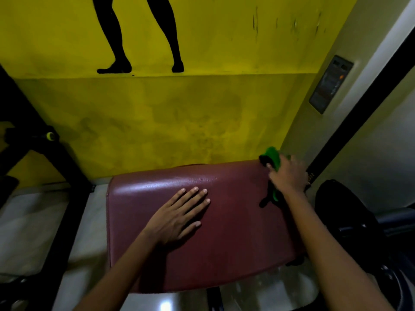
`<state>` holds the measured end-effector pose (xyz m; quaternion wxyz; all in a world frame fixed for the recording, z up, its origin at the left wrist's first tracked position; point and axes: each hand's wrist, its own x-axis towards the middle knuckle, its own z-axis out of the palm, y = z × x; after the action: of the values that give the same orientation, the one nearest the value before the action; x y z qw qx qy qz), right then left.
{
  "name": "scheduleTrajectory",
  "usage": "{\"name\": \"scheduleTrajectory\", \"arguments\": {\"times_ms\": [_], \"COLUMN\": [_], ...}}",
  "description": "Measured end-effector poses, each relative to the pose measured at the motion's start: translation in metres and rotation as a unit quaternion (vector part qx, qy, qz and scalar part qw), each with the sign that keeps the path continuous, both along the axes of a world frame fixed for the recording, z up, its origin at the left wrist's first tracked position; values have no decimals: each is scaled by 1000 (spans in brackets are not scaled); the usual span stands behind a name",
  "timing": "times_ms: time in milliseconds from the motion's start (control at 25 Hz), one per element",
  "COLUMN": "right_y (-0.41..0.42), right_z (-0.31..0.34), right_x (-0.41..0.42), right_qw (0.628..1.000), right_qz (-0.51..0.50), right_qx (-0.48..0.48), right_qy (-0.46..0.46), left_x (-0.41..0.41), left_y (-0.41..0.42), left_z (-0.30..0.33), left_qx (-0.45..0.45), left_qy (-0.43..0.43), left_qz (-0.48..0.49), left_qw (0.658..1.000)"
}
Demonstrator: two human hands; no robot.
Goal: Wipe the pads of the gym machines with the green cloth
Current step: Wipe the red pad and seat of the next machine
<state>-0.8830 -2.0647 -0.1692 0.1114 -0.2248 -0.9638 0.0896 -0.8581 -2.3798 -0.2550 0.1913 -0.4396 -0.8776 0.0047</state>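
Two hands at work: left hand (179, 217) flat, fingers straight, on glossy maroon vinyl pad (235, 239); right hand (288, 173) gripping bunched green cloth (272, 157) at far-right corner. Best to keep pad steadied w/ left, drag cloth across in overlapping strokes, incl. edges.

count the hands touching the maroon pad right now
2. The left hand lies flat with fingers spread mid-pad; the right hand grips the green cloth at the pad's far right corner.

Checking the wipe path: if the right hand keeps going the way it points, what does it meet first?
Probably the yellow wall. The right hand, gripping the green cloth, already sits at the maroon pad's far right corner; depth is unclear.
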Motion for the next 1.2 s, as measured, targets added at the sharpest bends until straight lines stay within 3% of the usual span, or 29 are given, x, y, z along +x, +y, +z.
{"name": "scheduleTrajectory", "arguments": {"times_ms": [80, 160, 320, 400, 600, 680, 800, 880, 1080, 1200], "right_y": [-49, -68, -27, -39, -130, -125, -109, -128, -214, -194], "right_z": [0, -1, 5, 6, -5, -3, 8, 7, -4, 0], "right_x": [-7, -18, -33, -32, -27, -29, -31, -25, -15, -23], "right_qw": [983, 965, 992, 992, 951, 950, 982, 985, 941, 945], "right_qz": [160, 240, 108, 86, 282, 281, 159, 130, 316, 298], "right_qx": [87, 104, 49, 72, 127, 129, 85, 103, 120, 127], "right_qy": [0, -19, -52, -59, -27, -44, -56, -48, -18, -43], "left_x": [0, 0, 1, 3, 12, 17, 26, 33, 42, 45], "left_y": [-1, -2, -28, -40, -49, -60, -74, -74, -81, -94], "left_z": [-1, -1, 5, 4, -1, -2, -8, -13, -20, -20], "left_qx": [4, 1, 8, 11, 29, 36, 50, 62, 85, 79], "left_qy": [-3, -6, -2, 2, -5, -7, -2, -3, 6, 4], "left_qz": [2, -1, 12, 25, 46, 62, 105, 129, 172, 171], "left_qw": [1000, 1000, 1000, 1000, 998, 997, 993, 990, 981, 982]}}
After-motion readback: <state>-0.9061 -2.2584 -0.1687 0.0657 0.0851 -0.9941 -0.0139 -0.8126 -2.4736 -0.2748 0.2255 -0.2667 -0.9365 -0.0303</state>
